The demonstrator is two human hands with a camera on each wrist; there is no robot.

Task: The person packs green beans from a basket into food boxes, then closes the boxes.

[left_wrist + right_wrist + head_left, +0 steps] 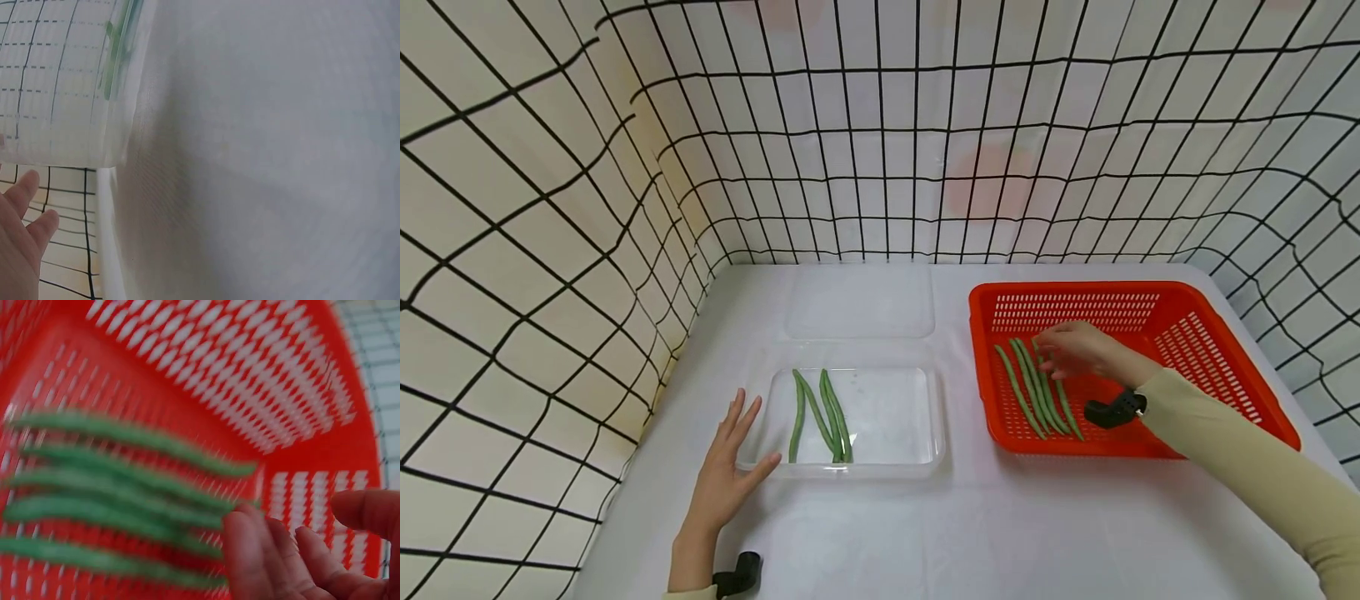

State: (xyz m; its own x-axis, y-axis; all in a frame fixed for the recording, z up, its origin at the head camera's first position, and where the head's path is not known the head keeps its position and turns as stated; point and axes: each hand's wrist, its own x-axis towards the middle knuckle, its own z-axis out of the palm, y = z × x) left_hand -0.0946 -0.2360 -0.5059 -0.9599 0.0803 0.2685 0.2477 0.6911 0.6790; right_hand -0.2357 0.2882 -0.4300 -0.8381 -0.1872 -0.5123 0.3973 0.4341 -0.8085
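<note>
Several green beans (1030,387) lie side by side in the left part of a red plastic basket (1225,400). Over their far ends is my right hand (1078,350); in the right wrist view its fingertips (240,540) are at the bean ends, with the thumb apart. No bean is seen gripped there. A clear plastic container (887,417) holds several more green beans (837,417) in its left half. At that container's near left corner, my left hand (726,471) has its fingers spread; whether it touches the wall cannot be told.
A clear flat lid (860,302) lies behind the container on the white-covered table (970,525). Black grid netting (917,150) stands at the back and both sides. The basket's raised, slotted walls surround the beans and the right hand.
</note>
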